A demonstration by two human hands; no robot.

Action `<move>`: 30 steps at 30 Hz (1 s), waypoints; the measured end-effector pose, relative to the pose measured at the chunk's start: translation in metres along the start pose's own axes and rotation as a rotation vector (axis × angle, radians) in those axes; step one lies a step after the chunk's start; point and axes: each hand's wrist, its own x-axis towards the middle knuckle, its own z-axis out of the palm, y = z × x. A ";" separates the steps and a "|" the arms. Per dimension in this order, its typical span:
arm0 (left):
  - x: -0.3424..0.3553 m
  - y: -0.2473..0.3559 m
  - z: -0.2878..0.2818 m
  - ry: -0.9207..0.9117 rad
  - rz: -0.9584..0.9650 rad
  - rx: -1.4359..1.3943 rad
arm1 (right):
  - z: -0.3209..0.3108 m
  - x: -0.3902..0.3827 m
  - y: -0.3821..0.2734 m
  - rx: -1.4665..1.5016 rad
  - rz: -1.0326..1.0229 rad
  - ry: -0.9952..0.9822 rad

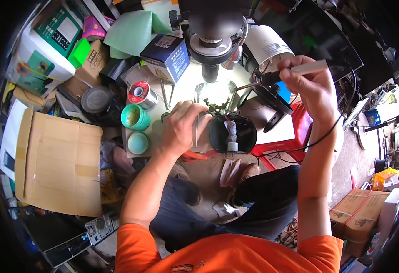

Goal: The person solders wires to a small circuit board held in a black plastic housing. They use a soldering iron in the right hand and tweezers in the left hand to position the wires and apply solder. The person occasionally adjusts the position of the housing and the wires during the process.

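My left hand [181, 127] is closed on a pair of silver tweezers [196, 132], which stand upright at the left of a round black housing [246, 136]. Wires and a white connector [232, 146] lie in that housing. Just beyond it sit small parts [220, 108], partly lost in glare. Raised at the right, my right hand [311, 88] grips a soldering iron [308, 68] with a pale handle and black front. Its thin tip points left toward the lit parts; contact cannot be made out. The iron's black cord [317, 144] runs down beside my wrist.
A microscope [211, 29] hangs over the work. Left of my left hand stand a solder spool [139, 93], a green jar [135, 117] and a round lid [138, 143]. A black round piece [272, 102] leans at the right, near a white cylinder [267, 43]. A cardboard box [63, 164] stands left.
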 end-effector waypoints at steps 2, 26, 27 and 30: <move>0.001 0.003 0.001 0.017 0.022 0.004 | 0.000 0.009 0.009 0.086 -0.049 0.006; -0.010 0.010 -0.006 0.114 -0.083 -0.280 | 0.031 0.032 0.046 -0.133 -0.038 -0.037; -0.009 0.010 -0.007 0.125 -0.051 -0.260 | 0.032 0.032 0.046 -0.137 -0.034 -0.035; -0.010 0.008 -0.002 0.185 -0.135 -0.299 | 0.034 0.033 0.045 -0.156 -0.023 -0.031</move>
